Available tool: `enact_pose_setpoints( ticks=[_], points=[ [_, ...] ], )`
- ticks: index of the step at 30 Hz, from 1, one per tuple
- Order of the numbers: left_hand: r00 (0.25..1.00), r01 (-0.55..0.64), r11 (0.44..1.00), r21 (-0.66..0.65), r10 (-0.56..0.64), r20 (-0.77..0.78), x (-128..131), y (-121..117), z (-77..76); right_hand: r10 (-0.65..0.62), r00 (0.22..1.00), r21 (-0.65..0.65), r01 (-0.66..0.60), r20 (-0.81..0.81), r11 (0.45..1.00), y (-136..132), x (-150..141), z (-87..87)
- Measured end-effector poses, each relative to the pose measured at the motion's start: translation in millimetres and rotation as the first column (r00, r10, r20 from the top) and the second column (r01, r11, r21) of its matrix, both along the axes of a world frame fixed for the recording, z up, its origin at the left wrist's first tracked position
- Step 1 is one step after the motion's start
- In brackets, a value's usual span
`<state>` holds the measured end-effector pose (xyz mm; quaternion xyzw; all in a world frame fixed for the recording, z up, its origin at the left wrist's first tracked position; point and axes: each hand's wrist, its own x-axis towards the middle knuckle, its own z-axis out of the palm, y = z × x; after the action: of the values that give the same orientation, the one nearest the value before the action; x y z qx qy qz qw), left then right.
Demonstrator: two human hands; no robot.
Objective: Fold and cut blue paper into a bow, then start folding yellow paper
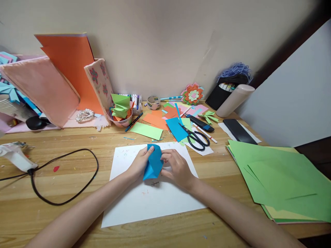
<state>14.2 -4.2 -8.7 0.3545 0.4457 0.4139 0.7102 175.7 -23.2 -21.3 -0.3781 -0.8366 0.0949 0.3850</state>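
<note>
The person's left forearm (pixel 89 203) and right forearm (pixel 230 206) are bare for all the length in view, slim and smooth in outline, each broadest near the lower edge of the view and tapering evenly toward the wrist. The left hand (pixel 139 163) and right hand (pixel 179 170) are bare as well, with slender, rounded fingers (pixel 168 152); finer details are too small to tell

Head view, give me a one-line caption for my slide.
Left hand grips folded blue paper, right hand at its edge, over a white sheet, with scissors beyond.
</note>
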Motion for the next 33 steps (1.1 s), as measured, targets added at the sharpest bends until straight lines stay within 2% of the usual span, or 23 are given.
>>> enact_pose_setpoints(
  ticks=[5, 10, 14, 16, 18, 20, 22, 24, 27, 31, 33],
  points=[
    [0.994, 0.017, 0.999, 0.047, -0.012, -0.104, -3, 3, -2.8, 0.001, 1.0, -0.004, -0.001, -0.023, 1.0, 0, 1, 2.5],
    [0.976, 0.119, 0.98, 0.161, -0.085, -0.202, -6, 3, 4.1, -0.017, 0.979, -0.195, -0.023, -0.202, 0.981, 0, 0, 11.7],
    [0.985, 0.136, 0.977, 0.163, -0.116, -0.129, -9, 3, 2.3, -0.081, 0.943, -0.335, -0.034, -0.323, 0.942, 3, 1, 15.4],
    [0.99, 0.136, 0.985, 0.107, -0.13, -0.06, -10, 3, 0.5, -0.117, 0.93, -0.382, -0.027, -0.348, 0.924, 5, 3, 14.5],
    [0.982, 0.189, 0.981, 0.047, -0.19, 0.016, -11, 3, 0.4, -0.161, 0.92, -0.429, -0.008, -0.357, 0.903, 8, 5, 12.5],
    [0.968, 0.246, 0.968, 0.056, -0.249, 0.045, -11, 1, 2.1, -0.2, 0.91, -0.463, 0.01, -0.363, 0.886, 11, 6, 10.1],
    [0.965, 0.264, 0.956, 0.129, -0.263, -0.02, -10, 0, 4.0, -0.228, 0.901, -0.481, 0.024, -0.37, 0.877, 12, 6, 8.3],
    [0.963, 0.249, 0.949, 0.196, -0.222, -0.152, -6, -1, 4.9, -0.238, 0.89, -0.5, 0.013, -0.39, 0.866, 11, 6, 7.5],
    [0.955, 0.217, 0.953, 0.213, -0.161, -0.251, -1, -3, 5.4, -0.242, 0.856, -0.574, -0.076, -0.457, 0.815, 9, 4, 7.9],
    [0.952, 0.238, 0.963, 0.129, -0.206, -0.225, 3, -7, 9.7, -0.191, 0.843, -0.677, -0.245, -0.502, 0.694, 8, 2, 9.4],
    [0.942, 0.269, 0.956, 0.113, -0.237, -0.237, 4, -10, 12.2, -0.156, 0.858, -0.699, -0.28, -0.49, 0.658, 8, 2, 9.4]
  ],
)
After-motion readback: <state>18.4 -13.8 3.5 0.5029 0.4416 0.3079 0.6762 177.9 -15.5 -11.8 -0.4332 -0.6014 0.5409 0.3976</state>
